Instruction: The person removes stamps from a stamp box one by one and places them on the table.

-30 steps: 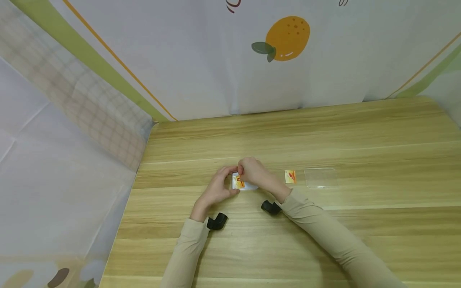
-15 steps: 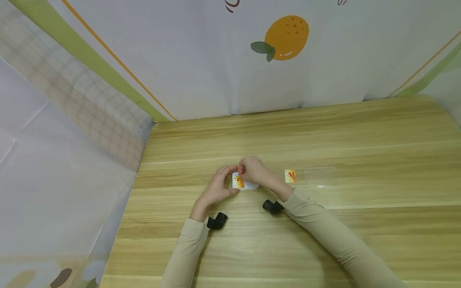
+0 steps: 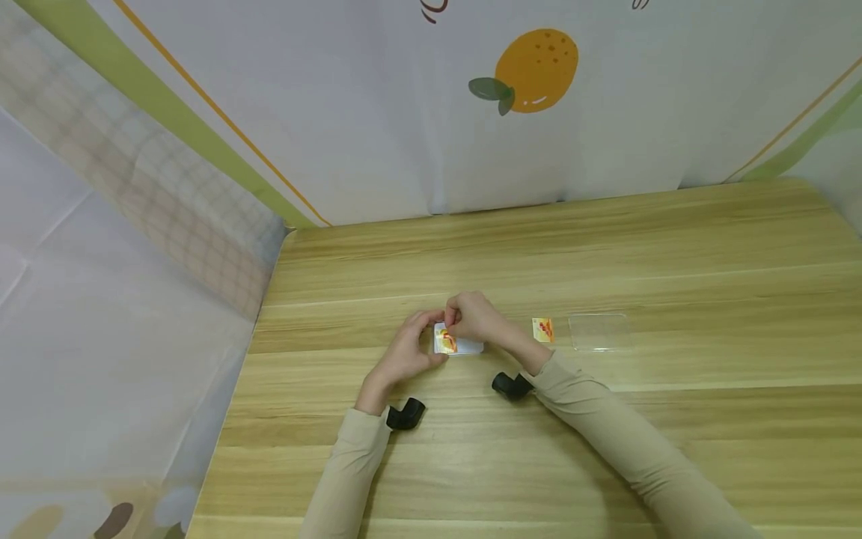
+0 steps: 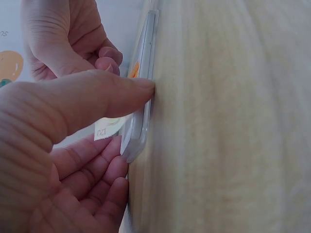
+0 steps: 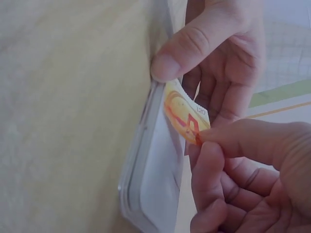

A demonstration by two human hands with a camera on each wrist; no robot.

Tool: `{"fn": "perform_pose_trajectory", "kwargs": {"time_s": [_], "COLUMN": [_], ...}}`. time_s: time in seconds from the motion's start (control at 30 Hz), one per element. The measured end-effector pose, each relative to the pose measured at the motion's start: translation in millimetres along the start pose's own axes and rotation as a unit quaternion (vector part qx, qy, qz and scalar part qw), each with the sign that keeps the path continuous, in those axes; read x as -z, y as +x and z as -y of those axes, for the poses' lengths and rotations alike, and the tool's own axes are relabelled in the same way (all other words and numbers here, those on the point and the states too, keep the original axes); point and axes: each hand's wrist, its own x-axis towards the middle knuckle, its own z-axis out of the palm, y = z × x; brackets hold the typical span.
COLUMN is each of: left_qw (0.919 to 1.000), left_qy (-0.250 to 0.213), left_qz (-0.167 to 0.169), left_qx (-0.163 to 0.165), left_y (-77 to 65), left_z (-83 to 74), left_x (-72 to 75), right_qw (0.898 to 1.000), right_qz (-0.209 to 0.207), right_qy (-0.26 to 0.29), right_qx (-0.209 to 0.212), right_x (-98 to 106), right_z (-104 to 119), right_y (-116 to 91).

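A flat clear plastic case (image 5: 160,179) with a white surface inside lies on the table. My left hand (image 3: 406,350) holds it by its near and far edges, between thumb and fingers. My right hand (image 3: 474,318) pinches a corner of a yellow-and-orange postage stamp (image 5: 187,116) with thumb and forefinger. That stamp has toothed edges and a printed value. It bends up off the white surface at the left end of the case. Partly behind my left thumb, the case shows edge-on in the left wrist view.
A second similar stamp (image 3: 542,330) lies flat to the right of my hands. Beside it is a clear plastic lid or tray (image 3: 598,332). Black camera mounts (image 3: 406,414) jut from both wrists above the wooden table (image 3: 539,464). A printed cloth (image 3: 377,112) hangs behind.
My right fingers have shifted very slightly, and the look of the pinched stamp has changed a little with them. My left hand and the case have stayed in place.
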Motion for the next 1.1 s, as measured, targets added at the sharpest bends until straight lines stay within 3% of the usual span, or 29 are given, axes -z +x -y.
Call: {"fn": "perform_pose_trajectory", "kwargs": {"time_s": [0.2,0.7,1.1], "left_qw": [1.0,1.0,1.0], "left_qy": [0.0,-0.003,0.002], "left_qz": [0.001,-0.001,-0.006], "left_qx": [0.006,0.002,0.001], "left_y": [-0.5,-0.6,-0.8], "left_z": [-2.0,-3.5,-1.9], "left_x": [0.5,0.6,-0.3], "right_qw": [1.0,0.996,0.991], "right_qz": [0.006,0.026,0.031], "right_qy": [0.023,0.069,0.114], "right_qx": [0.004,-0.049,-0.064], "right_x": [3,11,15], "right_z": [-2,-5,-6], "right_y": [1,1,-1]}}
